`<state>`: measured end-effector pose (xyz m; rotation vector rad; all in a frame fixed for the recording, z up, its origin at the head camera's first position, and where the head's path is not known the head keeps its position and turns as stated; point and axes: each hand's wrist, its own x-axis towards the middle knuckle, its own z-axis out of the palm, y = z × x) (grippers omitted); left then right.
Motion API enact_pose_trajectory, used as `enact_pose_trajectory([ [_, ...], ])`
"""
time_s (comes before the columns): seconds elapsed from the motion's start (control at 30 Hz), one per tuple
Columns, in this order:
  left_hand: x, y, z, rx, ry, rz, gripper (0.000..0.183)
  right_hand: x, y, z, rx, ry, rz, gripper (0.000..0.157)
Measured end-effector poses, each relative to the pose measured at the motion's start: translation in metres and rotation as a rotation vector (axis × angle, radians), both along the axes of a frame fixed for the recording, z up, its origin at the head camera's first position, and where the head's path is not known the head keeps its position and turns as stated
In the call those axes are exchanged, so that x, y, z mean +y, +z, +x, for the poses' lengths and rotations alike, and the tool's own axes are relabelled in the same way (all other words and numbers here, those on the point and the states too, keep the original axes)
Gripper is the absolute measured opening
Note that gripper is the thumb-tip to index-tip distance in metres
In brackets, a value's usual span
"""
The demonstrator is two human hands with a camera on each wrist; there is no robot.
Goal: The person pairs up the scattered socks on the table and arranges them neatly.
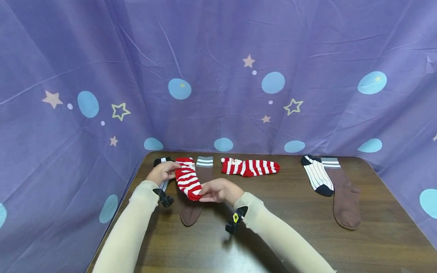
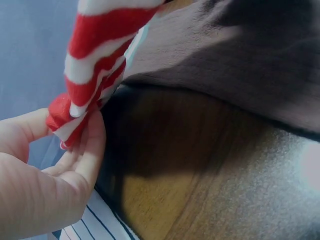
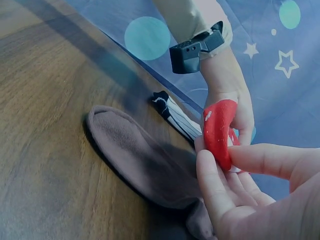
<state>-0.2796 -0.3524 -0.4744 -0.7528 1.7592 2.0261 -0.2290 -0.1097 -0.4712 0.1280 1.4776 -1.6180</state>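
Note:
A red-and-white striped sock [image 1: 187, 180] is stretched between both hands above the left part of the table. My left hand [image 1: 161, 173] pinches one end of it, thumb on one side and fingers on the other, as the left wrist view shows. The red toe end is pinched between thumb and fingers of my right hand [image 1: 220, 189]. Beneath the striped sock lies a brown sock [image 1: 191, 214] with a grey, white-striped cuff. A white sock with dark lines [image 3: 175, 115] and black ends lies beside it, partly hidden behind the left hand in the head view.
Another red-and-white striped sock [image 1: 259, 167] lies sideways at the table's back edge. Towards the right, a white sock with black toe [image 1: 319, 176] overlaps a second brown sock [image 1: 346, 204]. A purple curtain [image 1: 218, 113] with stars and dots rises behind the wooden table [image 1: 273, 212].

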Motion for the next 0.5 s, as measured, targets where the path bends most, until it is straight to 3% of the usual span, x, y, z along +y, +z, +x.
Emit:
enact_pose_trajectory([
  [0.13, 0.004, -0.002, 0.001, -0.023, -0.017, 0.018, 0.034, 0.005, -0.001, 0.0, 0.012, -0.011, -0.002, 0.03],
  [0.3, 0.012, -0.003, 0.003, -0.048, -0.041, -0.037, 0.045, 0.009, 0.001, 0.001, 0.006, -0.021, -0.023, 0.027],
  [0.5, 0.018, -0.005, 0.003, -0.003, -0.042, -0.005, 0.051, 0.012, 0.0, 0.002, 0.022, 0.017, -0.029, 0.026],
])
